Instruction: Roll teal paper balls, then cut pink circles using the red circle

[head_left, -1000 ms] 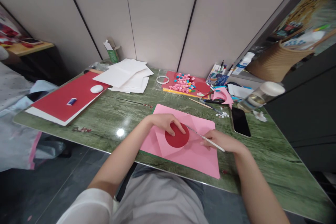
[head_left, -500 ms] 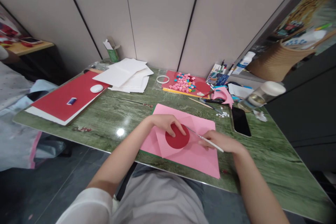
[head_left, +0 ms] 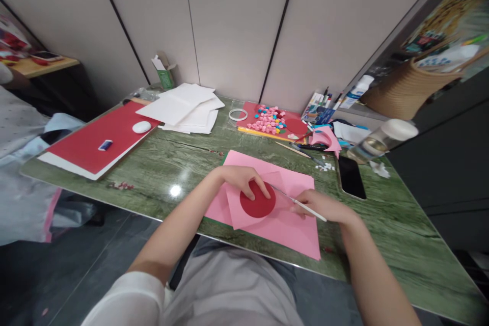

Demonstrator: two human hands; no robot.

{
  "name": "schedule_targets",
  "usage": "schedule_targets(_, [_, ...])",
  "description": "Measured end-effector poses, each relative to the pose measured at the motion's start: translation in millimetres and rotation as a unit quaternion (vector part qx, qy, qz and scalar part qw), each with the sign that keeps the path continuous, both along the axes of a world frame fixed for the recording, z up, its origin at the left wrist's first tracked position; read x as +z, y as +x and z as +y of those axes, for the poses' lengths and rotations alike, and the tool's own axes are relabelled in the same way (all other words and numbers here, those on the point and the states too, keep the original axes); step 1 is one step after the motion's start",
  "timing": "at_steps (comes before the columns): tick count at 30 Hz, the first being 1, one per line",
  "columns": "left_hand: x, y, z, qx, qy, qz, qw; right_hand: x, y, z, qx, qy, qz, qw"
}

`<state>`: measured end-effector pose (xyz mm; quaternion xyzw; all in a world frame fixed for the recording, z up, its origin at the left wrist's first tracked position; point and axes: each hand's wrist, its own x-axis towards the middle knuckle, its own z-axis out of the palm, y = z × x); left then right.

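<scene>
My left hand presses down on a red paper circle, thumb and index finger spread apart. The circle lies on a smaller pink sheet, which rests on a larger pink sheet with a green edge showing beneath. In my right hand, closed fingers grip a slim white-handled tool; its exact kind is unclear. Its thin dark front part reaches the circle's upper right edge, close to my left index fingertip.
A phone lies right, near a clear bottle. Small pink and coloured pieces cover a red sheet behind. White sheets, a red board with a white oval object, and another person are left.
The smaller pink sheet and red circle have turned or shifted very slightly under my left hand. My right hand still grips the tool in nearly the same place.
</scene>
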<state>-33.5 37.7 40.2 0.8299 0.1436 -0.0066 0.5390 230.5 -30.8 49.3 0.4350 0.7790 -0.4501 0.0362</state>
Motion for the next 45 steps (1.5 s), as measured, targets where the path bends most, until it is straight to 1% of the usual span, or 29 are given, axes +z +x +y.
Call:
schedule_targets(4, [-0.6, -1, 0, -0.016, 0.0, 0.012, 1.0, -2.4, 3, 0, 0.004, -0.002, -0.003, 1.0])
schedule_targets(9, [0.2, 0, -1, -0.003, 0.0, 0.002, 1.0, -4.5, 1, 0, -0.001, -0.002, -0.004, 1.0])
schedule_targets(13, [1.1, 3, -1, 0.053, 0.046, 0.0, 0.998, -4.5, 1, 1, -0.034, 0.032, -0.024, 0.999])
schedule_targets(15, [2.8, 3, -1, 0.073, 0.061, 0.0, 0.995, -1.9, 7, 2, -0.036, 0.039, -0.024, 0.998])
schedule_targets(19, [10.5, -1, -1, 0.116, 0.055, -0.009, 0.992, 5.4, 28, 5, -0.021, 0.038, -0.016, 0.999])
schedule_targets(20, [12.9, -2, -2, 0.133, 0.051, -0.013, 0.99, 6.0, 34, 6, -0.027, 0.043, -0.021, 0.998])
schedule_targets(22, [17.3, -3, -3, 0.173, 0.041, -0.03, 0.984, 4.2, 43, 9, -0.059, 0.08, -0.05, 0.994])
schedule_targets(24, [20.1, -2, -5, 0.208, 0.026, -0.057, 0.976, -1.3, 46, 13, -0.116, 0.148, -0.12, 0.975])
schedule_targets(25, [20.7, 0, -6, 0.221, 0.019, -0.072, 0.973, -4.9, 45, 15, -0.151, 0.188, -0.169, 0.956])
schedule_targets(27, [20.7, 3, -8, 0.245, 0.007, -0.092, 0.965, -12.1, 41, 19, -0.222, 0.258, -0.275, 0.899])
schedule_targets(28, [20.2, 5, -9, 0.257, 0.004, -0.097, 0.961, -15.1, 38, 20, -0.244, 0.28, -0.306, 0.877])
schedule_targets(29, [19.6, 7, -10, 0.267, 0.001, -0.1, 0.958, -17.7, 35, 21, -0.256, 0.292, -0.324, 0.863])
schedule_targets(31, [18.8, 12, -12, 0.278, -0.002, -0.102, 0.955, -21.1, 29, 22, -0.264, 0.303, -0.333, 0.853])
schedule_targets(33, [19.1, 15, -16, 0.272, -0.003, -0.106, 0.956, -22.9, 26, 22, -0.262, 0.3, -0.333, 0.855])
schedule_targets(36, [20.9, 19, -22, 0.253, -0.001, -0.11, 0.961, -22.9, 26, 22, -0.269, 0.277, -0.333, 0.86])
schedule_targets(38, [21.7, 21, -25, 0.238, -0.005, -0.1, 0.966, -19.9, 29, 21, -0.289, 0.279, -0.317, 0.859])
schedule_targets(39, [21.6, 22, -26, 0.229, -0.006, -0.092, 0.969, -17.3, 31, 20, -0.305, 0.299, -0.293, 0.855])
schedule_targets(40, [21.1, 22, -27, 0.22, -0.004, -0.082, 0.972, -13.9, 32, 19, -0.324, 0.326, -0.254, 0.851])
schedule_targets(42, [19.0, 23, -28, 0.208, 0.015, -0.063, 0.976, -6.2, 30, 16, -0.358, 0.368, -0.127, 0.849])
schedule_targets(43, [17.5, 24, -28, 0.206, 0.027, -0.057, 0.977, -2.6, 28, 14, -0.363, 0.357, -0.047, 0.859])
schedule_targets(45, [14.0, 25, -28, 0.201, 0.043, -0.05, 0.977, 2.7, 19, 10, -0.336, 0.268, 0.094, 0.898])
